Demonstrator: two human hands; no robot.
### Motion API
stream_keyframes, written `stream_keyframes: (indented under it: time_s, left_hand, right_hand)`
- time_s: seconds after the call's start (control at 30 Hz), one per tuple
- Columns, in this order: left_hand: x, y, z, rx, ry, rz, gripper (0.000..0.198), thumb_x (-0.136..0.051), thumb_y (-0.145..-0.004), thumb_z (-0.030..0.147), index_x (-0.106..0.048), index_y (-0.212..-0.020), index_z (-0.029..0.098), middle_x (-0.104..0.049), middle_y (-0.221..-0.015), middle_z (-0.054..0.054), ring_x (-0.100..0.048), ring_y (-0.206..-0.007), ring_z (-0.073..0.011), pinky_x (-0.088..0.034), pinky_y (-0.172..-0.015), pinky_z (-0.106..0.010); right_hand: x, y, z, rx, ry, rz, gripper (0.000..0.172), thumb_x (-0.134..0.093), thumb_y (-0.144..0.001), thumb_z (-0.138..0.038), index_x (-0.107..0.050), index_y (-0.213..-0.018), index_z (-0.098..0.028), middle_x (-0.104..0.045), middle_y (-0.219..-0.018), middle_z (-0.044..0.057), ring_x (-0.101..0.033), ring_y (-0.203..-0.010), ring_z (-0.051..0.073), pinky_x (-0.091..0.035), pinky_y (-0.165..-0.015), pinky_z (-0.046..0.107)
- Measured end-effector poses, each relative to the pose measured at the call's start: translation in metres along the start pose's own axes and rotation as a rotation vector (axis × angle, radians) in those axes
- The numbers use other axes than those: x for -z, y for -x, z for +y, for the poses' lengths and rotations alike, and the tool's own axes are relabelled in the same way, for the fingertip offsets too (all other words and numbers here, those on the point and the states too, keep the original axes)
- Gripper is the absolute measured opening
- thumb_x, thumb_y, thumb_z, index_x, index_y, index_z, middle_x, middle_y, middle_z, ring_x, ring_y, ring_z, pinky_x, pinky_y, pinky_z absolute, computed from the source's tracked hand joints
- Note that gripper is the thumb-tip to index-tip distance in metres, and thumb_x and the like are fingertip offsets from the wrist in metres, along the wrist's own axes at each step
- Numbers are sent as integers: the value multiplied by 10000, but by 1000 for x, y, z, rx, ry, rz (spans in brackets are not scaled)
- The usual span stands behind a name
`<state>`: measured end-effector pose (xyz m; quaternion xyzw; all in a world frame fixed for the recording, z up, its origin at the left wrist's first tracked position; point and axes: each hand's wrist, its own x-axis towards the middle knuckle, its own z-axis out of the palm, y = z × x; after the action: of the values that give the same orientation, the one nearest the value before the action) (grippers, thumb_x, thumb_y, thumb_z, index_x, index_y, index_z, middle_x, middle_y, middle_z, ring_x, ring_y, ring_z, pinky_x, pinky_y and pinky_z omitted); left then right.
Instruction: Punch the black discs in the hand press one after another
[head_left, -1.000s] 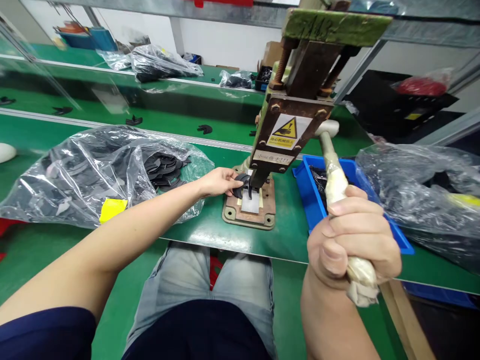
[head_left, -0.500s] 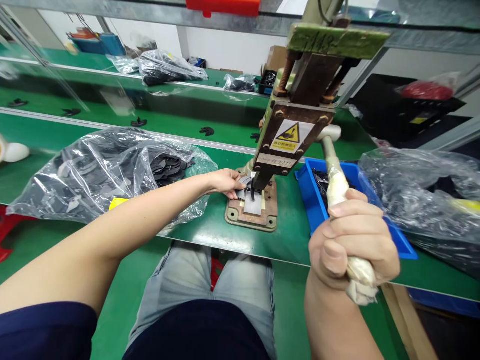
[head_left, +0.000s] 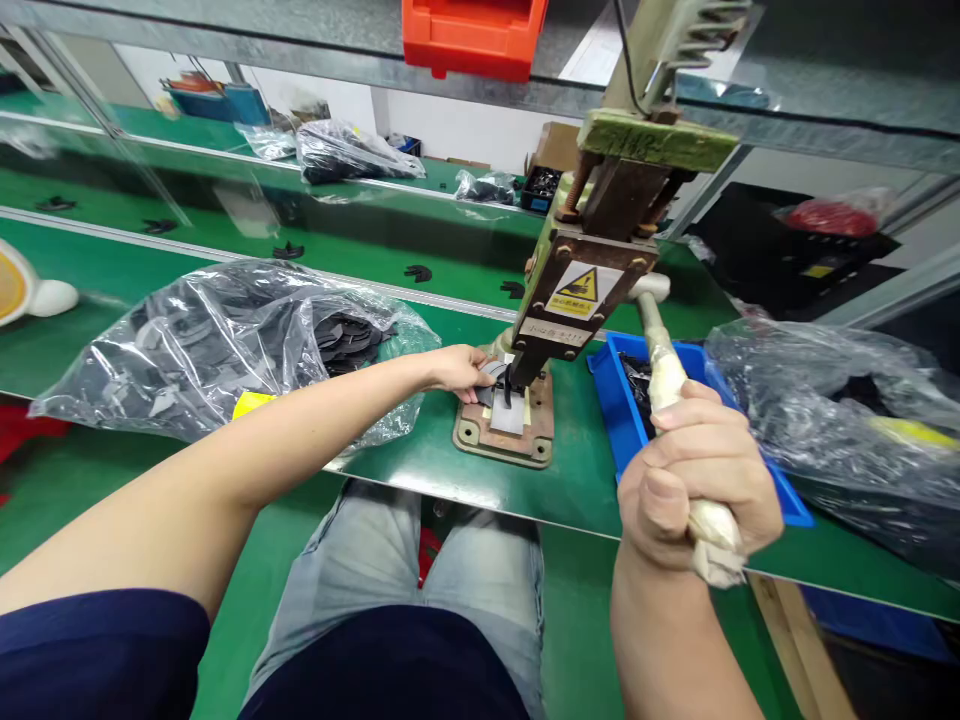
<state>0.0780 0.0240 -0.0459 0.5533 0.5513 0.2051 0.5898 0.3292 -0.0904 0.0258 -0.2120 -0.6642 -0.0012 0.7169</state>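
A hand press (head_left: 574, 290) with a yellow warning label stands on the green bench, its base plate (head_left: 480, 437) bolted flat. My left hand (head_left: 461, 372) is closed on the edge of a dark grey curved flat piece (head_left: 489, 382), which lies on the base beneath the press ram (head_left: 529, 364). A small black part and a metal plate (head_left: 508, 415) sit beside that piece; where they meet is too small to make out. My right hand (head_left: 697, 480) is wrapped around the taped press lever (head_left: 664, 365), to the right of the press.
A clear bag (head_left: 202, 340) of dark flat pieces lies left. On the right are a blue bin (head_left: 619, 400) and another plastic bag (head_left: 840, 400). Black curved parts (head_left: 418, 273) lie spaced along the green strip behind. An orange bin (head_left: 474, 35) sits on the shelf above.
The camera view has tilted slightly upward, showing more of the orange bin. Both hands keep their holds, and the lever is in much the same position.
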Motion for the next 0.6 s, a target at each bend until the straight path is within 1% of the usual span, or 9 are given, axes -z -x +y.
stream_keyframes:
  time_s: [0.17, 0.23, 0.3, 0.33, 0.37, 0.43, 0.5, 0.57, 0.6]
  left_hand:
    - [4, 0, 6, 162, 63, -74, 189, -789, -889, 230, -619, -866, 150, -720, -643, -64, -729, -579, -166, -608, -600, -232]
    - [3, 0, 6, 198, 86, -77, 172, -773, -904, 252, -638, -881, 149, -724, -626, -83, -724, -566, -176, -602, -586, -241]
    - [2, 0, 6, 218, 100, -66, 175, -772, -906, 274, -654, -892, 146, -723, -612, -90, -717, -547, -182, -595, -572, -246]
    - [0, 0, 5, 222, 105, -57, 185, -778, -900, 285, -660, -899, 143, -721, -608, -87, -713, -539, -183, -593, -568, -247]
    - [-2, 0, 5, 220, 111, -50, 200, -785, -895, 296, -664, -914, 138, -722, -612, -85, -713, -534, -183, -593, -568, -248]
    - [-6, 2, 5, 195, 125, -40, 229, -783, -898, 309, -665, -972, 127, -729, -637, -81, -715, -534, -178, -597, -572, -247]
    - [-9, 8, 5, 136, 149, -18, 234, -757, -924, 306, -651, -1029, 125, -736, -671, -74, -722, -549, -166, -604, -581, -241]
    - [-10, 21, 4, 53, 172, 18, 214, -736, -945, 302, -629, -1021, 134, -737, -696, -66, -726, -566, -157, -604, -575, -235]
    - [-10, 31, 3, 10, 180, 33, 211, -736, -947, 309, -615, -990, 141, -736, -703, -63, -728, -575, -156, -601, -566, -233]
  right_hand:
    - [1, -2, -6, -29, 8, -28, 357, -728, -845, -367, -500, -600, -242, -560, -588, -29, -634, -718, 200, -545, -938, 613]
    - [-1, -13, -7, -23, -16, -45, 353, -744, -852, -407, -522, -631, -246, -552, -610, -25, -635, -727, 199, -562, -895, 583]
    - [-6, -34, -6, 8, -66, -13, 269, -760, -855, -436, -592, -746, -256, -541, -665, -24, -639, -737, 185, -579, -849, 525]
    - [-9, -49, -5, 25, -90, 16, 227, -760, -862, -442, -633, -842, -255, -547, -716, -19, -645, -757, 177, -583, -842, 494]
    - [-13, -65, -2, 39, -106, 39, 232, -752, -875, -442, -663, -959, -244, -569, -796, -4, -653, -793, 168, -583, -846, 465]
    - [-20, -97, 4, 32, -112, 25, 360, -697, -917, -437, -658, -1197, -213, -614, -1051, 43, -676, -938, 159, -568, -892, 415]
    - [-23, -119, 12, -20, -81, -52, 484, -613, -956, -442, -582, -1376, -205, -593, -1269, 62, -678, -1105, 171, -532, -971, 403]
    - [-21, -117, 19, -58, -15, -57, 555, -597, -962, -423, -505, -1466, -212, -562, -1378, 71, -643, -1271, 216, -489, -1054, 424]
    - [-19, -106, 22, -80, 28, -27, 574, -616, -959, -410, -484, -1482, -214, -556, -1396, 82, -616, -1330, 239, -471, -1092, 440]
